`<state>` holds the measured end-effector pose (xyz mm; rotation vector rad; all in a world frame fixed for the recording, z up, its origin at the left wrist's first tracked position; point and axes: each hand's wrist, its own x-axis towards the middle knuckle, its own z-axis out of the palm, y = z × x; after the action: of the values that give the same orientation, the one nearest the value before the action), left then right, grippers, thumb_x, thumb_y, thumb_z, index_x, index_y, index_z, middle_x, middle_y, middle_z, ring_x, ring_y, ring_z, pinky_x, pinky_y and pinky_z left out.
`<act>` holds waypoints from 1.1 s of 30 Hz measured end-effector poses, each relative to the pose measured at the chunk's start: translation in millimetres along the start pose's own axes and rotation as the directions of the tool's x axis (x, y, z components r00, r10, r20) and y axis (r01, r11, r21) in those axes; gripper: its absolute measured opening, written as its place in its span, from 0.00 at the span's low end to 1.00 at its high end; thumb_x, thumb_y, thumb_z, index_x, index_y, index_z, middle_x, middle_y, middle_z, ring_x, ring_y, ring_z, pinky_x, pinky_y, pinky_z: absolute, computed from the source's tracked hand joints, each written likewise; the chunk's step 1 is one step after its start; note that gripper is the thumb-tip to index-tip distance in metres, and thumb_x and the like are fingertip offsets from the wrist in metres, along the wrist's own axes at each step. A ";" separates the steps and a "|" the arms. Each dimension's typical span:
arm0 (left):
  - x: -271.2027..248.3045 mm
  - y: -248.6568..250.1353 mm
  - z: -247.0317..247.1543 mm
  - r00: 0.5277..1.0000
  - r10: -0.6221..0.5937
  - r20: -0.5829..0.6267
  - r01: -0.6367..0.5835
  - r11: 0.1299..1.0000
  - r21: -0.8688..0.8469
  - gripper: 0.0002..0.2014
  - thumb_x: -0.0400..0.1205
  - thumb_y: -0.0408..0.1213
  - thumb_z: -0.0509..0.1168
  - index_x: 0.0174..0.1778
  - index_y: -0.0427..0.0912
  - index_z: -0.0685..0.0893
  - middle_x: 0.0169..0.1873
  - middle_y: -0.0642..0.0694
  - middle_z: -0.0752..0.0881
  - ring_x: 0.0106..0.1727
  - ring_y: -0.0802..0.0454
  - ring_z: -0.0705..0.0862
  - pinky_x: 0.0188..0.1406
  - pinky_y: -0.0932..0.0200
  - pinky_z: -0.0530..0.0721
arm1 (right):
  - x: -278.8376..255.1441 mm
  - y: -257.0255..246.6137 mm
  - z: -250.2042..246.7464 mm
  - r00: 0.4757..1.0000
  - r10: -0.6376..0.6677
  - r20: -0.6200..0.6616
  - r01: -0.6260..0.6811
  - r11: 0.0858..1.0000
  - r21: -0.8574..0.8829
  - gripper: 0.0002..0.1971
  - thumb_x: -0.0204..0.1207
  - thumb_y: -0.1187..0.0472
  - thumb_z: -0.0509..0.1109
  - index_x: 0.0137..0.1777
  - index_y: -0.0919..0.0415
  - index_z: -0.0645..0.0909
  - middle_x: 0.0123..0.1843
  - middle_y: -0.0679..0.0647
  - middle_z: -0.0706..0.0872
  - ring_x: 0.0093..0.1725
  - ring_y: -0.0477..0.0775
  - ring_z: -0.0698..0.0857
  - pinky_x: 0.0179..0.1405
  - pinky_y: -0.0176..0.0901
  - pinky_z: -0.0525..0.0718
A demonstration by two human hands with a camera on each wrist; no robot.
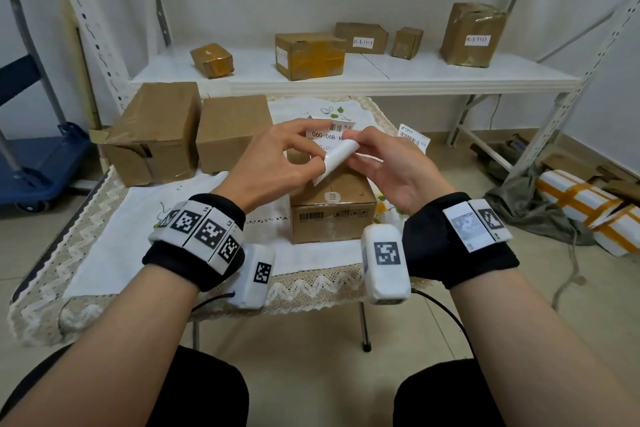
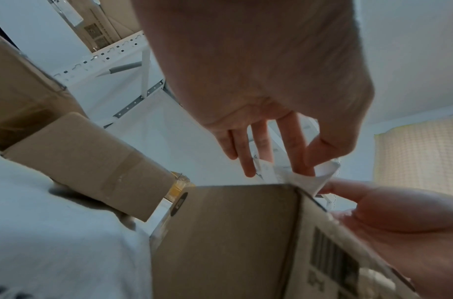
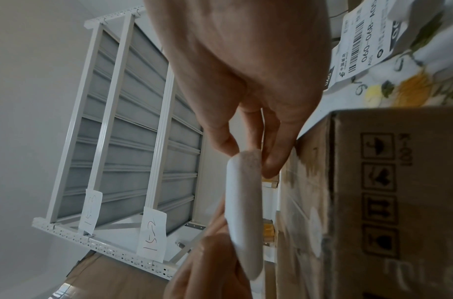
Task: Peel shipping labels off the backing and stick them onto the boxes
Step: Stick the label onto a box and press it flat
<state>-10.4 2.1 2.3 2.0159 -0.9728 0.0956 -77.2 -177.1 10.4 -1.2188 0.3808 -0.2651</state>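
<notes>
While both hands hover over the small brown cardboard box (image 1: 333, 206) at the table's near middle, they're working a white printed shipping label (image 1: 329, 135). The left hand (image 1: 273, 163) pinches its left edge, and the right hand (image 1: 391, 166) pinches the curled white backing (image 1: 337, 158).

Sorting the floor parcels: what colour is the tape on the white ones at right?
Orange tape crossed over the white parcels; the head view shows it best.

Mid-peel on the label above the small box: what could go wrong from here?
1. The curled strip between the left hand and right hand could fold back and stick to itself or to the fingers.
2. The label is held in the air above the box, so it may land crooked or wrinkled.
</notes>
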 end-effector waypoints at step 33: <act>10.0 -8.6 6.8 0.983 -0.175 0.053 0.176 0.984 -0.012 0.40 0.68 0.47 0.85 0.76 0.48 0.79 0.73 0.51 0.83 0.72 0.57 0.80 0.67 0.60 0.81 | -0.5 2.4 -7.6 0.998 -0.036 0.046 0.050 0.940 -0.337 0.15 0.76 0.81 0.73 0.61 0.69 0.89 0.55 0.59 0.88 0.44 0.54 0.90 0.45 0.36 0.92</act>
<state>0.4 -6.2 -3.7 2.0879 -0.8204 -0.0612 -80.9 -182.6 5.9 -1.5699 0.3759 -0.2184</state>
